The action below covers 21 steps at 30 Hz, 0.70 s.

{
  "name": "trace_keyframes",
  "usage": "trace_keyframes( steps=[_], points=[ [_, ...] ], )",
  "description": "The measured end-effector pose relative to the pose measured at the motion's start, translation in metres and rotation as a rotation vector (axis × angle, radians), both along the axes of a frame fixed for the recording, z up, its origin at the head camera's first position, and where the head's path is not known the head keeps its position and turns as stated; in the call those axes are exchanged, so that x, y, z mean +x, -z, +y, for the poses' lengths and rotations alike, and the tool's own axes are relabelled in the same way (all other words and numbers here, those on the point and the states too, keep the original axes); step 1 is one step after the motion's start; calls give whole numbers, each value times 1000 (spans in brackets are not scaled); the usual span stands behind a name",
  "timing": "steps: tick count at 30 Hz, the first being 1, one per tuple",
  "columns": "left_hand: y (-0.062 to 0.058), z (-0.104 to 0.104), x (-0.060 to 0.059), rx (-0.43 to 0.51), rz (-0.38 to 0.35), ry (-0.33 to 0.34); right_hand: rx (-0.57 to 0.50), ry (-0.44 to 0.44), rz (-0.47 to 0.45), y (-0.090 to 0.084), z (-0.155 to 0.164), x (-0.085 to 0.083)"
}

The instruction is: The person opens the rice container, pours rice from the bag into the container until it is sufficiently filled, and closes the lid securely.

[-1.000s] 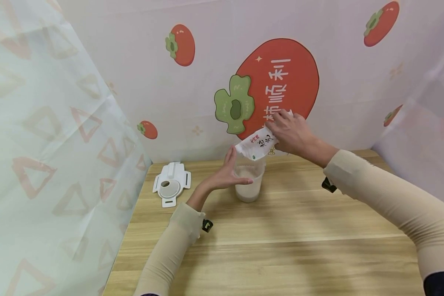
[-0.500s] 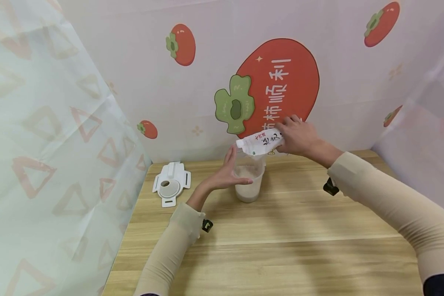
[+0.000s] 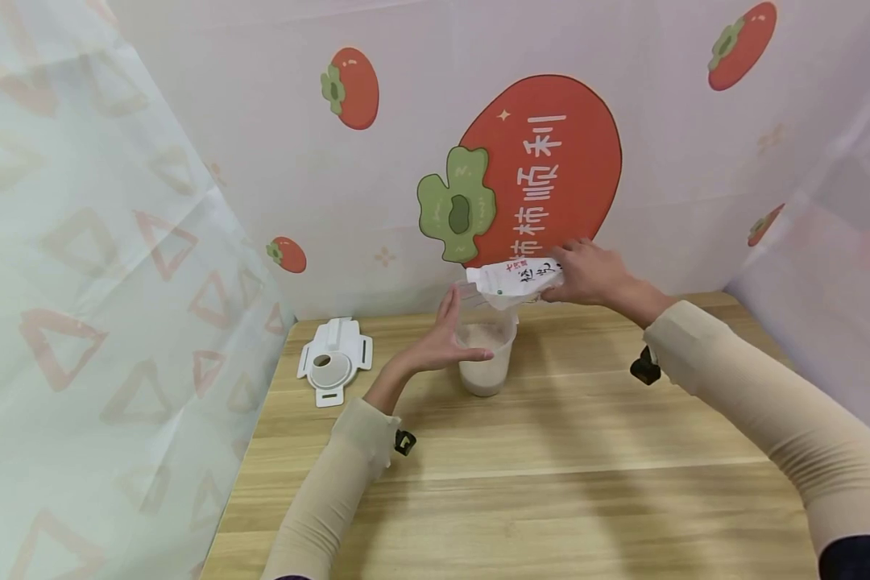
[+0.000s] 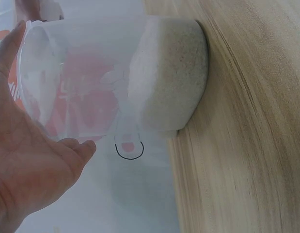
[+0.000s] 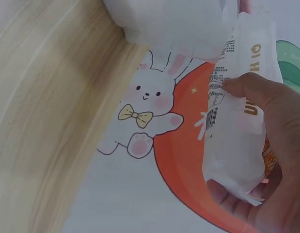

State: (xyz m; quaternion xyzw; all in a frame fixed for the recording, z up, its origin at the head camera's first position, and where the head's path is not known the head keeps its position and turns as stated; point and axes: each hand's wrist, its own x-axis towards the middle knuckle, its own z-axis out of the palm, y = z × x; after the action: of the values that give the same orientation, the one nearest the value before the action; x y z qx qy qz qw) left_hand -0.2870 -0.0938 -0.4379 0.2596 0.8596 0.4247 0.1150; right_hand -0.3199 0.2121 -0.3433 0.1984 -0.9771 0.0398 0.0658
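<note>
A white lid [image 3: 335,360] lies on the bench [image 3: 551,483] at the left. Next, the left hand [image 3: 442,338] rests straight, relaxed fingers against a clear cup [image 3: 486,354], about half full of pale grains. The cup looks light, thin-walled and easy to tip, best steadied low on its side. Above its rim, the right hand [image 3: 587,272] pinches a white bag [image 3: 518,278] by its rear end; it looks soft, crinkly and limp.
</note>
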Motion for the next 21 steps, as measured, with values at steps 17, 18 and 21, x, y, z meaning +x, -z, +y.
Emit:
trace_keyframes(
  steps=[17, 18, 21],
  points=[
    [2, -1, -2, -16, -5, 4, -206, -89, -102, 21, 15, -10],
    [2, -1, -2, -15, -6, 4, -209, -91, -102, 21, 15, -10],
    [2, -1, -2, -7, -9, 6, -217, -98, -99, 22, 17, -11]
  ],
)
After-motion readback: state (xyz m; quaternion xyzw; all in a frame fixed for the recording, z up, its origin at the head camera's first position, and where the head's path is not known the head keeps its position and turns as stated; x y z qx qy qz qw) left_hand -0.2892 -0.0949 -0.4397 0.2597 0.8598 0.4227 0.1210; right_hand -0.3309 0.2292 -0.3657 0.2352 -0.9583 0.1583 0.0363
